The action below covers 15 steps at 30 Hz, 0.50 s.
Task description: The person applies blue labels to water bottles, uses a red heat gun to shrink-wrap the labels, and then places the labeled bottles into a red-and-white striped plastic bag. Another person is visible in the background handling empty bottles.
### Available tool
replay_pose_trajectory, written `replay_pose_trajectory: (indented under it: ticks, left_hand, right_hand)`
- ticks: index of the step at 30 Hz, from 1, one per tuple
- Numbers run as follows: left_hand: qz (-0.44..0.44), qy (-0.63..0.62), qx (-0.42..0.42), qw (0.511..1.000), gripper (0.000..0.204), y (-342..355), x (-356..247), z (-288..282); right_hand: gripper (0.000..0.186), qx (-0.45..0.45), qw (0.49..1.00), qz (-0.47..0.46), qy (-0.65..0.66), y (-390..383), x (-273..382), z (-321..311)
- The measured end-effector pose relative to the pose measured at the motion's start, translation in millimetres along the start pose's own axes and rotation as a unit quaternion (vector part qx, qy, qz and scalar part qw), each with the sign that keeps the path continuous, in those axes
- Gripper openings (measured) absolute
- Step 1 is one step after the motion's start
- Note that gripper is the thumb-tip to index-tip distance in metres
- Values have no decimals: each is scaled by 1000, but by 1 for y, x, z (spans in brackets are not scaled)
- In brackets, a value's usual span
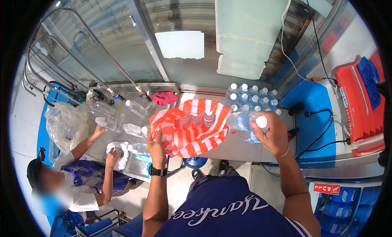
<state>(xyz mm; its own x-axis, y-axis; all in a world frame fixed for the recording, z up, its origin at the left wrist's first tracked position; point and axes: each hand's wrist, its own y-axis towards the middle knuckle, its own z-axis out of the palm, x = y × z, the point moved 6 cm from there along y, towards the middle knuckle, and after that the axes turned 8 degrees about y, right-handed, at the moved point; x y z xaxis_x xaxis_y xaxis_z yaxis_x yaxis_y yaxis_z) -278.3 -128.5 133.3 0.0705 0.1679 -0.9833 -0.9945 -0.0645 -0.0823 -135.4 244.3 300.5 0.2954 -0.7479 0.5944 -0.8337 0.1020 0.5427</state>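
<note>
A red-and-white striped plastic bag [183,145] stands open in front of me, with several capped clear bottles [209,119] upright inside it. At its left rim, my left hand [157,146] is closed on the plastic. My right hand [274,133] grips a clear water bottle [241,122] near its white cap. This bottle lies sideways, its base toward the bag's right rim. Part of another clear bottle [249,137] shows just below it; whether my hand holds that one too, I cannot tell.
Capped bottles [253,99] stand grouped behind my right hand. Left, a co-worker's hand [97,133] is at a bottle [110,124] in a metal sink, under bent pipes [96,39]. A pink cloth [164,98] lies on the sink's edge. Black cables [326,126] hang at the right.
</note>
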Motion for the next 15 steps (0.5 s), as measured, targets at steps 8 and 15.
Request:
replay_pose_trajectory:
  ticks: [8, 15]
  left_hand:
    - [-31, -29, -18, 999, 35, -3, -9, 10]
    - [-75, -116, 10, 990, 41, -9, -1, 10]
  right_hand:
    - [46, 117, 983, -86, 110, 56, 45, 194]
    - [42, 123, 992, 8, -9, 24, -1, 352]
